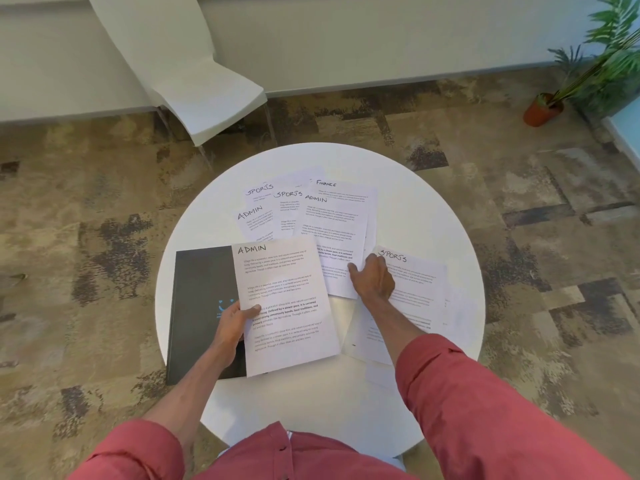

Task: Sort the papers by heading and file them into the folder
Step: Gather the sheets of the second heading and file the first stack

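A black folder (201, 299) lies closed at the table's left. My left hand (232, 322) grips a sheet headed ADMIN (287, 306) that rests partly over the folder. My right hand (372, 280) presses its fingers on the lower edge of a second ADMIN sheet (332, 230), with the palm over a SPORTS sheet (415, 289) at the right. Further back lie two SPORTS sheets (263, 190) (289, 206), another ADMIN sheet (254, 221) and a FINANCE sheet (346, 190), all overlapping.
The papers rest on a round white table (450, 223). A white chair (204, 84) stands beyond it on patterned carpet. A potted plant (542, 110) sits at the far right near the wall.
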`<act>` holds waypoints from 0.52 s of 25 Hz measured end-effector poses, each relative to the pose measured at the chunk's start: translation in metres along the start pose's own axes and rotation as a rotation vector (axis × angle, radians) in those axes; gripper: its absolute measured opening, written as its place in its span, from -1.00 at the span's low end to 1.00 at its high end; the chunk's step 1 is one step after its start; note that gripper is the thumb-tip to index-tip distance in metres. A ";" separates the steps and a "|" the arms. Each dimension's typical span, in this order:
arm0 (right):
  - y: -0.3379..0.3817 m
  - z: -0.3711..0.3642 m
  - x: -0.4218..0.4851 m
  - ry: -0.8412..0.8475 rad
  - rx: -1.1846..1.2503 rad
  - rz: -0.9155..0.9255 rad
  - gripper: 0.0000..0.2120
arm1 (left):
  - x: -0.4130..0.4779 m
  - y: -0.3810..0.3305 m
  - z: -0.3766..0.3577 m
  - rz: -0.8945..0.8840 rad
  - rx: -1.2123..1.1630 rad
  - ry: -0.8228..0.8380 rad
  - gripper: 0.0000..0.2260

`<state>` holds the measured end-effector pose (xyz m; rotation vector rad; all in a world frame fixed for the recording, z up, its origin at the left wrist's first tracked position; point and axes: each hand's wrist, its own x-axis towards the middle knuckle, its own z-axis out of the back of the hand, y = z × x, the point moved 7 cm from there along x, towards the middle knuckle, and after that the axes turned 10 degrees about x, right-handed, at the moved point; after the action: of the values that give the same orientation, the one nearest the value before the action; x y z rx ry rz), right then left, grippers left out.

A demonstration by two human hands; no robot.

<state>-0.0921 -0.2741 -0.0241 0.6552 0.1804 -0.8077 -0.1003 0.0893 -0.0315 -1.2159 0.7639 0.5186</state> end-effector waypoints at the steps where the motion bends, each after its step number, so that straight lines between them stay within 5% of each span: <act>1: 0.001 -0.003 0.003 -0.008 0.007 -0.020 -0.49 | 0.003 -0.001 0.001 -0.001 0.006 0.001 -0.77; 7: 0.009 -0.020 0.010 -0.034 0.080 -0.130 -0.38 | 0.016 -0.001 0.016 0.019 0.030 -0.024 -0.78; 11: 0.007 -0.027 0.015 -0.018 0.218 -0.199 -0.79 | 0.016 0.003 0.027 0.030 0.018 -0.047 -0.78; 13: 0.009 -0.022 0.016 -0.033 0.282 -0.165 -0.82 | 0.015 0.004 0.029 0.030 0.009 -0.048 -0.78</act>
<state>-0.0729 -0.2658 -0.0434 0.9001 0.0913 -1.0132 -0.0867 0.1181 -0.0410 -1.1812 0.7436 0.5668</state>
